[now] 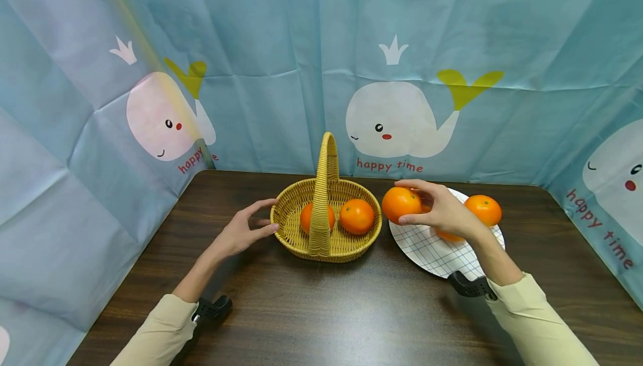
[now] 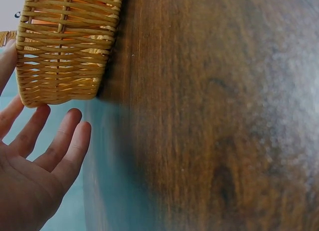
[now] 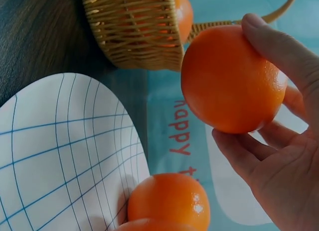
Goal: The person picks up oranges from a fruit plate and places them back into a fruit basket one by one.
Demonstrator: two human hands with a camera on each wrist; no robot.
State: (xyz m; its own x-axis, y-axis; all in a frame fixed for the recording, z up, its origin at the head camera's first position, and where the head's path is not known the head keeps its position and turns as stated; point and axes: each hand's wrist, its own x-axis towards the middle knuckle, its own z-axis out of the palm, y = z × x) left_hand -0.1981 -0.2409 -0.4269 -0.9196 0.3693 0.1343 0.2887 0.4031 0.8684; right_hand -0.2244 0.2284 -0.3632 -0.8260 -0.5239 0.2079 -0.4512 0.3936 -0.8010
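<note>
My right hand (image 1: 439, 207) grips an orange (image 1: 401, 205) between thumb and fingers, above the left rim of a white plate (image 1: 419, 254) with blue grid lines. In the right wrist view the held orange (image 3: 233, 79) hangs clear of the plate, near the basket's side. My left hand (image 1: 242, 233) touches the left rim of a yellow wicker basket (image 1: 325, 254), thumb and fingers spread around the edge. Two oranges sit in the basket, one on the right (image 1: 357, 216) and one partly behind the handle (image 1: 320, 148).
More oranges lie on the plate, one at its right side (image 1: 483, 210) and others partly hidden under my right hand. The basket's arched handle stands upright. A brown wooden table (image 1: 321, 310) carries everything. Behind it hangs a light-blue curtain (image 1: 271, 115) with whale prints.
</note>
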